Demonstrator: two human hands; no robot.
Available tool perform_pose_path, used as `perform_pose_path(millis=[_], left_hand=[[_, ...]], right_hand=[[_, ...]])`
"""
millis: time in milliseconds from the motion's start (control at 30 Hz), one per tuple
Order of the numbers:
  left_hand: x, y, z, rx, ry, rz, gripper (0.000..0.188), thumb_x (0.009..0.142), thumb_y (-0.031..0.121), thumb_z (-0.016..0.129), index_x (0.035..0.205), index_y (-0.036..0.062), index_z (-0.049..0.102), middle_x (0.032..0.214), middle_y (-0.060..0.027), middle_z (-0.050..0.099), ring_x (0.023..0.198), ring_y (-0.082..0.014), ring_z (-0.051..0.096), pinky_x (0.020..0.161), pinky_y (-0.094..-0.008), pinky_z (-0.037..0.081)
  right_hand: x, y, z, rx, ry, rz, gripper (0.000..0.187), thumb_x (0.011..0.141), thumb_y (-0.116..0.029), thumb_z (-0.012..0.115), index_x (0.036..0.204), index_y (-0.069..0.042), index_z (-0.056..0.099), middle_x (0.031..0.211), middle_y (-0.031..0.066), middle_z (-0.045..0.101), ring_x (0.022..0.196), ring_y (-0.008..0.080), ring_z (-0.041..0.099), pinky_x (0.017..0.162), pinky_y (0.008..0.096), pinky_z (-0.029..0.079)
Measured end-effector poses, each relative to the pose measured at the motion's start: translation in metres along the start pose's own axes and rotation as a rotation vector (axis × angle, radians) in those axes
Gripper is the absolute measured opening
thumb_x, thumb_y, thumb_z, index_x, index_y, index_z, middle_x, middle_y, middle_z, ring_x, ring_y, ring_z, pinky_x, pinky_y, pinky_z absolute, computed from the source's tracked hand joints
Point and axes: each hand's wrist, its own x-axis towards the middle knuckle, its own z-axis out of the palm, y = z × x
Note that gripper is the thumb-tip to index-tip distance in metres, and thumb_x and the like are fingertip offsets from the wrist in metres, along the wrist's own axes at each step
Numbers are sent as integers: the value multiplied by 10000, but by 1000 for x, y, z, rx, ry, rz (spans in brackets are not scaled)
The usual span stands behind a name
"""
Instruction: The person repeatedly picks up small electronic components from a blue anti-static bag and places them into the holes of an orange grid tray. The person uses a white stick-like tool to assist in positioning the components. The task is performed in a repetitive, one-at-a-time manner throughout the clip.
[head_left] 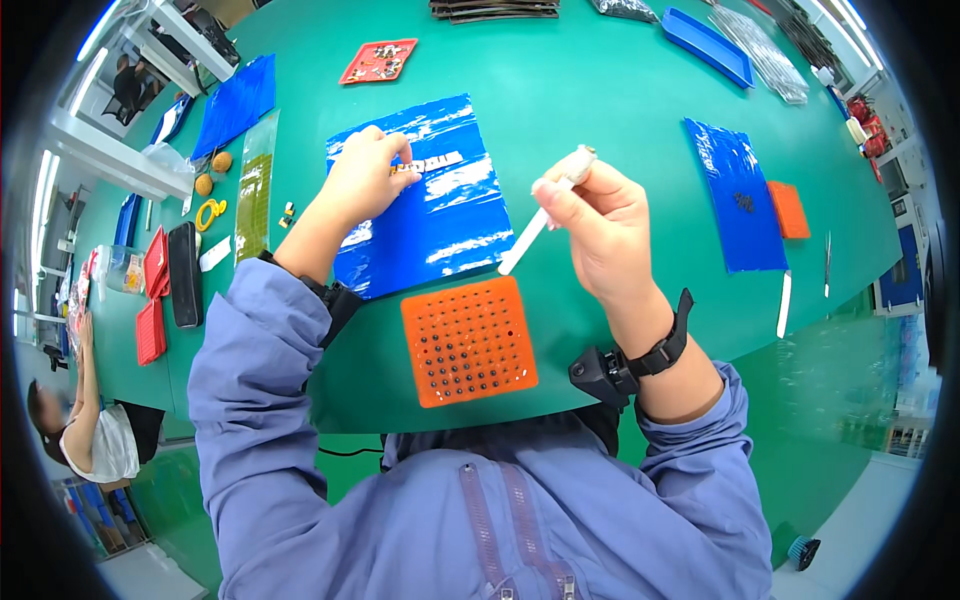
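My right hand (603, 215) is raised right of the blue plastic sheet, its thumb and fingers closed on a narrow white flat strip (527, 243). The strip slants down to the left, and its lower end is close to the sheet's right edge. Over the glossy blue sheet (455, 230), my left hand (372, 172) is bent with fingertips drawn together. Those fingertips are at the left end of a row of small white pieces (437, 162); whatever they pinch is too small to make out. Nearer me lies an orange square block (470, 342) with rows of dark pegs or holes.
A red tray (379, 62) of small parts lies at the back. On the right are another blue sheet (738, 195), an orange block (789, 210) and tweezers (827, 264). Leftward sit a black case (184, 274) and yellow-handled scissors (210, 214). Another person (95, 430) works far left.
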Motion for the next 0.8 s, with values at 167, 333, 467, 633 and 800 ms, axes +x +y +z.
perform_pose_path(millis=[167,333,467,633,800], left_hand=[[2,0,3,-11,-58,-58,152,697,176,669,755,83,563,797,-113,486,807,-270,479,712,-349,402],[1,3,0,-12,-37,-9,144,704,171,654,752,67,568,831,-144,522,862,-300,499,743,-375,412],[-5,10,-14,-118,-14,14,130,701,119,651,724,51,542,747,-102,518,728,-241,515,645,-320,417],[-41,51,-60,-862,-58,-137,102,796,83,586,800,29,499,718,-25,532,683,-84,507,618,-207,402],[-99,60,-48,-1659,1,-41,62,811,28,551,828,25,491,762,-50,555,688,-108,526,653,-228,424]], right_hand=[[-1,2,-1,-36,-25,-20,67,771,-18,625,760,32,581,746,-6,486,664,51,477,578,180,389],[0,2,-1,8,-4,-10,55,771,-24,624,781,21,593,744,-3,509,650,48,467,570,176,379],[2,2,-2,68,21,43,52,773,-33,623,802,5,604,744,8,543,633,51,473,559,170,375],[0,0,-7,128,14,45,59,772,-22,610,823,8,602,727,30,569,626,75,511,556,193,414],[-5,-9,1,91,-170,128,88,771,15,586,858,29,588,759,77,602,666,117,574,614,226,471]])
